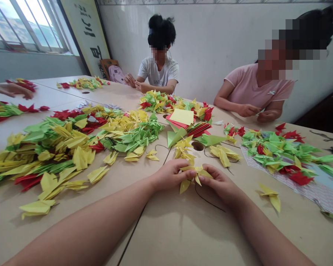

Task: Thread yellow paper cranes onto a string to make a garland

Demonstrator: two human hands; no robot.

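Observation:
A yellow folded paper crane [198, 172] is pinched between my two hands above the table. My left hand [172, 173] grips its left side with thumb and fingers closed. On the other side, my right hand [218, 180] pinches the crane, also with fingers closed. A dark string [211, 203] trails below it onto the tabletop. Just beyond my hands lies a group of yellow paper cranes [183, 148], partly hidden by them. Another small yellow bunch [223, 155] rests to the right with dark string beside it.
A big heap of green, yellow and red cranes [58, 142] covers the left. Square paper sheets [182, 116] lie ahead near a table hole [197, 146]. More cranes [277, 151] sit at right, near scissors [323, 136]. Two people sit opposite; another person's hand [15, 89] reaches in left.

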